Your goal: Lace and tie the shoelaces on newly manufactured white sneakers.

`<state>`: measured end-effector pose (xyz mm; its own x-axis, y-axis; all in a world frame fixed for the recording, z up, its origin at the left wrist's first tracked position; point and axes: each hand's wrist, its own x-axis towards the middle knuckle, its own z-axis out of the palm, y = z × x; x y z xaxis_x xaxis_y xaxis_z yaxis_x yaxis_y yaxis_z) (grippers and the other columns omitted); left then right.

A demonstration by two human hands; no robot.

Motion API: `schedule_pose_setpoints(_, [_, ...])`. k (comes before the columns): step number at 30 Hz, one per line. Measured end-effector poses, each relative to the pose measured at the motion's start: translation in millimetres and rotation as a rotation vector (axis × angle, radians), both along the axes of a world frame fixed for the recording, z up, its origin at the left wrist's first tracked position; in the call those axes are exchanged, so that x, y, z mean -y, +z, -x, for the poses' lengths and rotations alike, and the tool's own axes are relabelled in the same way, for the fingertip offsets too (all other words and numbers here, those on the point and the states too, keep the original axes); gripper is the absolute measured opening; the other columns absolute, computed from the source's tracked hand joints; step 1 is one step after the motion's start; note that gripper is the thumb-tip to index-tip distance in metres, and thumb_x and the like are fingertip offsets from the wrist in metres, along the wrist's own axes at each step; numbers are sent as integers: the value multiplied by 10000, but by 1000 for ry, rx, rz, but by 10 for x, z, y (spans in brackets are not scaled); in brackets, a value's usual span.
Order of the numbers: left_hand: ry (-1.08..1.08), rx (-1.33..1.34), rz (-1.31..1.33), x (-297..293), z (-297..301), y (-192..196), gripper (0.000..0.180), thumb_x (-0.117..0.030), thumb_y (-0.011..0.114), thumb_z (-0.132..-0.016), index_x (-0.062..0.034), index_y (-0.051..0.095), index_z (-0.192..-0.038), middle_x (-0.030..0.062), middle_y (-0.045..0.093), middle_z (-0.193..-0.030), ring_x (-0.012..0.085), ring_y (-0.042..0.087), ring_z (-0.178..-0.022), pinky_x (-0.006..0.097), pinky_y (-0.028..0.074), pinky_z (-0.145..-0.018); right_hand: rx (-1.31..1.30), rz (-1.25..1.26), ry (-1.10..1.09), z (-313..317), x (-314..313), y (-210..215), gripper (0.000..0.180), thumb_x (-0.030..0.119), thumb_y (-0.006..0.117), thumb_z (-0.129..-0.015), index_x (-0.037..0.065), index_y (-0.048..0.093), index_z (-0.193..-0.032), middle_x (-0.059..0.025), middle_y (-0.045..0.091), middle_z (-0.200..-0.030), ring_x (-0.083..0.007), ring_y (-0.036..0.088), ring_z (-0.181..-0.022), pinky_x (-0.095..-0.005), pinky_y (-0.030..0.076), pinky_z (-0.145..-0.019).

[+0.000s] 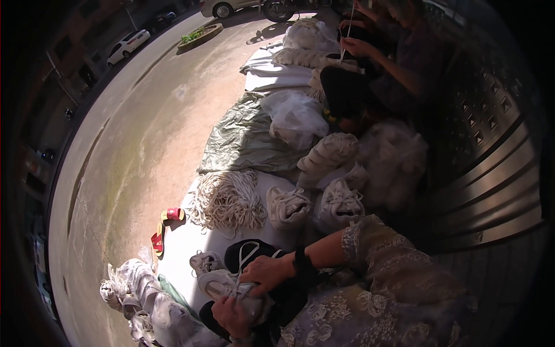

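One white shoe [216,283] sits just beside another shoe [205,262]; watching remotely, I see the left hand [230,316] gripping the former, while the right hand [264,274] seems to pinch its lace [239,268]. I judge lacing underway; next calls for drawing that lace snug.
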<state>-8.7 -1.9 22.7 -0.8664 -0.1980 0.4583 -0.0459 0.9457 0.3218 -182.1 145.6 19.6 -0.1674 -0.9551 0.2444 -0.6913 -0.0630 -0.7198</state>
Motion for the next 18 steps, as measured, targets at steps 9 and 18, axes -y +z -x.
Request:
schedule_pose_setpoints(9, [58, 39, 19, -41, 188, -104, 193, -204, 558, -802, -29, 629, -843, 165, 589, -973, 362, 530, -895, 436, 406, -749, -54, -139, 11, -242, 402, -180, 444, 241, 654, -621, 30, 542, -995, -161, 556, -896, -325, 585, -871, -404, 489, -715])
schedule_pose_setpoints(18, [118, 197, 134, -25, 304, -223, 148, -201, 603, -663, -74, 653, -718, 87, 606, -955, 287, 528, -928, 440, 378, -774, -68, -285, -110, -326, 339, -143, 285, 142, 588, -673, -21, 557, -905, -201, 601, -872, -353, 610, -842, -408, 501, -726])
